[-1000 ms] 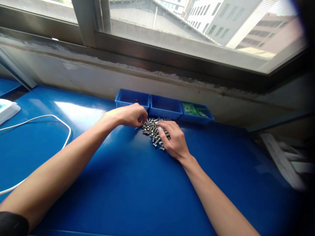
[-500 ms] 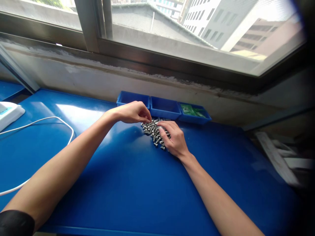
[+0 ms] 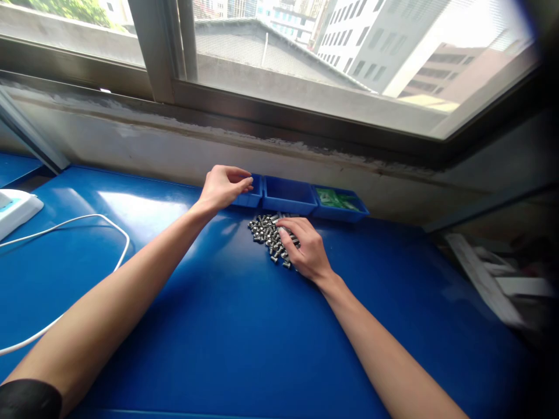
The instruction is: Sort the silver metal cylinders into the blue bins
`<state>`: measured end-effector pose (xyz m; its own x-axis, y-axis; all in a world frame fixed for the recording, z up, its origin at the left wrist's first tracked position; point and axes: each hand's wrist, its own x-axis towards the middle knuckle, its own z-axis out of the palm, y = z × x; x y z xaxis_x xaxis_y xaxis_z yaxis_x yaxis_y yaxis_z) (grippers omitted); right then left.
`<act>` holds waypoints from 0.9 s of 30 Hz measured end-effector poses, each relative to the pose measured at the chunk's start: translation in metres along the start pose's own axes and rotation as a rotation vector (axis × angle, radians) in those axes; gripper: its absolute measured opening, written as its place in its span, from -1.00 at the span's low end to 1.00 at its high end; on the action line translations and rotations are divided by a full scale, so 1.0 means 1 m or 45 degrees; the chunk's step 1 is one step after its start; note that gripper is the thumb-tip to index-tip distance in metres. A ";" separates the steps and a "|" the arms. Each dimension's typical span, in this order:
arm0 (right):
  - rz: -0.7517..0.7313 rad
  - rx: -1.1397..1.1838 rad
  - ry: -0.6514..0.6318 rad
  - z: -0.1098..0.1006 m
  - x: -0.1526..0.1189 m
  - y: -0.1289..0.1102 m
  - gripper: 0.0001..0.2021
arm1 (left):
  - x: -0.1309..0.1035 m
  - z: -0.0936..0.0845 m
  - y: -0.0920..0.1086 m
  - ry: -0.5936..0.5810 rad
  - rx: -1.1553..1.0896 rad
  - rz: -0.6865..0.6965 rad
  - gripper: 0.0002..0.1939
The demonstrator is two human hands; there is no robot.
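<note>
A pile of small metal bolts (image 3: 264,233) lies on the blue table (image 3: 244,337), with some longer metal pieces at its back edge. My left hand (image 3: 225,186) is raised over the left blue bin (image 3: 248,201), its thumb and fingertips pinched together. Whatever the pinch may hold is too small to make out. Over the right side of the pile rests my right hand (image 3: 305,247), palm down, the thumb apart from the loosely bent fingers. It covers some of the bolts.
Beside the left bin stand a middle blue bin (image 3: 288,206) and a right blue bin (image 3: 343,215) with green-and-white packets (image 3: 334,198) in it. A white cable (image 3: 94,216) and a white power strip (image 3: 20,208) lie at left. A window (image 3: 283,96) rises behind.
My left hand has moved left and up, from the pile's edge to above the left bin. My right hand stays at the pile. The view has tilted slightly.
</note>
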<state>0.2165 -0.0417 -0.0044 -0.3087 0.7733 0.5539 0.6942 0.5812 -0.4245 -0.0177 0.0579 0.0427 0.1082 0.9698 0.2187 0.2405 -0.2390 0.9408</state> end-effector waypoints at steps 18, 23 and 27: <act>-0.002 -0.004 0.000 0.000 0.001 -0.002 -0.80 | -0.014 0.000 0.008 -0.917 0.763 0.445 -0.79; -0.013 -0.007 0.000 0.000 0.002 -0.003 -0.81 | -0.013 0.002 0.002 -0.907 0.754 0.451 -0.80; 0.000 -0.006 -0.011 -0.001 0.002 -0.004 -0.81 | -0.014 0.001 0.005 -0.882 0.738 0.409 -0.76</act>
<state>0.2140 -0.0428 -0.0016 -0.3140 0.7755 0.5478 0.6975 0.5799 -0.4210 -0.0167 0.0431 0.0440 0.7539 0.6536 0.0670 0.5199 -0.6558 0.5474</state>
